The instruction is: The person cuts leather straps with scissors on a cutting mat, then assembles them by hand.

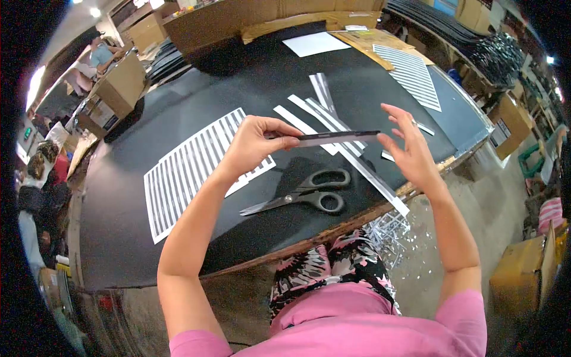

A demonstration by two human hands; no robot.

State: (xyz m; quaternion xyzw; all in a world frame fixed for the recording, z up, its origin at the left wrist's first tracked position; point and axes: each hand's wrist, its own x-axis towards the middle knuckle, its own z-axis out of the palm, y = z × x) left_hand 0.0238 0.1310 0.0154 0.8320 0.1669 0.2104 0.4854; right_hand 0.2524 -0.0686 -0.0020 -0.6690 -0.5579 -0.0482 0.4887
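Note:
Between the thumb and fingers of my left hand point(260, 141) is one end of a narrow strip point(339, 138), dark along its upper edge and pale below. It stretches level to the right, above the table. My right hand point(411, 153) is at the strip's far end, thumb close to the tip and fingers spread apart. Beneath the strip lie several loose black-and-white paper strips point(375, 178), crossing one another. Black-handled scissors point(303, 191) rest nearer me, blades pointing left. To their left, partly hidden by my left forearm, are sheets with black and white stripes point(193, 169).
A dark-topped table point(125, 238) has a worn wooden front edge. Toward its back are a white sheet point(315, 44), brown paper point(372, 46) and another striped sheet point(410, 74). Paper scraps point(389, 238) litter the floor. A cardboard box point(523, 271) stands right; a person point(101, 56) sits far left.

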